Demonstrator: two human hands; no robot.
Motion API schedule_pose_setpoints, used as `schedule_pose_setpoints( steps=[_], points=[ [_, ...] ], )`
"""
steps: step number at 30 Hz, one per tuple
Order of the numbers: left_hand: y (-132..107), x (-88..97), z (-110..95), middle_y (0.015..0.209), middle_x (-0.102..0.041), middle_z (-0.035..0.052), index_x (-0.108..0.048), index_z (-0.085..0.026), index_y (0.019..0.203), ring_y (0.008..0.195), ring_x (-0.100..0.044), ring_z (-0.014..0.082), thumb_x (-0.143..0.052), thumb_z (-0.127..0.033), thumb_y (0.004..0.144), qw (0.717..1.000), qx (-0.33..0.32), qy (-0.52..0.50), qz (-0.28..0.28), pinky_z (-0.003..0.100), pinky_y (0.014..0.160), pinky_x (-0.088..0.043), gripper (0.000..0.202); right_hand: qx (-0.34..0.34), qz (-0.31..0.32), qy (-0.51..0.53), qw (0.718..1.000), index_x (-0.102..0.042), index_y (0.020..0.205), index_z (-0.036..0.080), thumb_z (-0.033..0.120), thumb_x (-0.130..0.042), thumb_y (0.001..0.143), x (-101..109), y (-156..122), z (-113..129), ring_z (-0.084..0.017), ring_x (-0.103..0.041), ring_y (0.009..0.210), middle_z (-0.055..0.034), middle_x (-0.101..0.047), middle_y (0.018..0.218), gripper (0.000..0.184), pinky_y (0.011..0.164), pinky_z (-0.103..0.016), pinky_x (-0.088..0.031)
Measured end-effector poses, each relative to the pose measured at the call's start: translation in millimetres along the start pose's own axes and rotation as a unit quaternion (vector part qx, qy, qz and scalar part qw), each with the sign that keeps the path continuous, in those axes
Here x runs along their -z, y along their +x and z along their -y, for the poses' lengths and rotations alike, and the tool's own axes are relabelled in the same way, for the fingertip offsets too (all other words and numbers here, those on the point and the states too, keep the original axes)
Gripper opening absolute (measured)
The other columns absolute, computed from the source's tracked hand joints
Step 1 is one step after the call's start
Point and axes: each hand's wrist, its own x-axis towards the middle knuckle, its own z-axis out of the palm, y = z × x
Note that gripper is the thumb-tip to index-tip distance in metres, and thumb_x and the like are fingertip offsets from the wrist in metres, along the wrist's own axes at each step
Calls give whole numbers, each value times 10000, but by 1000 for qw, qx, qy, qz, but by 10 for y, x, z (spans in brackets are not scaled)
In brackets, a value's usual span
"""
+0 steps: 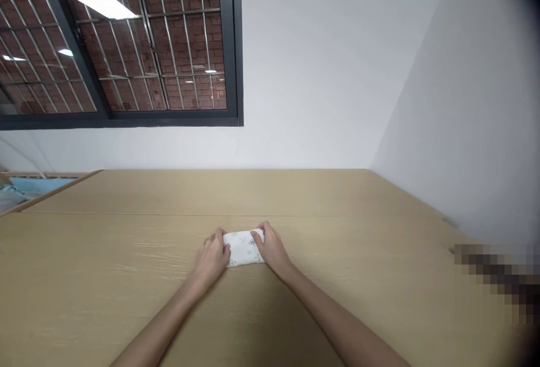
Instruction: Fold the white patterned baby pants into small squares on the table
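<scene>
Light wooden table [379, 232] set against a white wall [320, 63]. Dark-framed window [126, 46], upper left, showing brick and bars. Wooden tray [37, 187] at far left edge.

White cloth [243, 247] with small greenish print on light tan table [126, 277].

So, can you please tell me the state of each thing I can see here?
Cloth: white with small print, folded small, lying flat on the table.
Left hand: resting on the cloth's left end.
Right hand: resting on the cloth's right end.
Table: wooden, bearing the cloth.
Window: shut, barred.
</scene>
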Motion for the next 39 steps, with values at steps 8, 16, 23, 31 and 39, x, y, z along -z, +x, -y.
schedule_pose_setpoints(
  steps=[8,16,23,31,39],
  points=[
    [-104,-231,-115,1547,-375,216,-355,-61,1437,1472,-313,310,-376,-240,987,981,-166,25,-98,485,1182,-316,485,197,-136,-24,971,-579,1156,178,306,-359,1009,74,-230,218,-293,-569,1154,-157,-638,1155,294,1022,-501,-444],
    [-88,-533,-27,1649,-181,203,-198,-37,1566,1536,-108,334,-349,-255,972,972,-214,95,-29,541,1224,-256,650,301,42,-124,945,-282,1567,89,329,-368,1022,-80,-428,424,-289,-295,1490,-165,-327,1617,602,1212,-510,-301],
    [-46,-631,41,1658,-122,173,-178,-43,1577,1542,-42,295,-335,-222,934,977,-182,113,-1,507,1243,-209,685,222,54,-200,953,-360,1545,79,425,-314,1054,-165,-391,269,-280,-305,1495,-164,-372,1591,602,1243,-507,-238],
    [-86,-555,41,1643,-137,216,-206,5,1558,1536,-92,342,-271,-485,1024,983,-143,111,-19,550,1240,-179,728,183,84,-207,957,-326,1564,104,475,-260,1063,-9,-365,129,-273,-258,1517,-139,-290,1628,627,1230,-484,-273],
    [-131,-454,256,1598,-267,281,-259,59,1518,1513,-187,397,-314,-507,1027,983,-126,100,-87,578,1202,-250,752,192,72,-211,956,-256,1576,53,477,-255,1065,87,-339,34,-309,-204,1529,-204,-239,1636,663,1218,-522,-255]
  ],
)
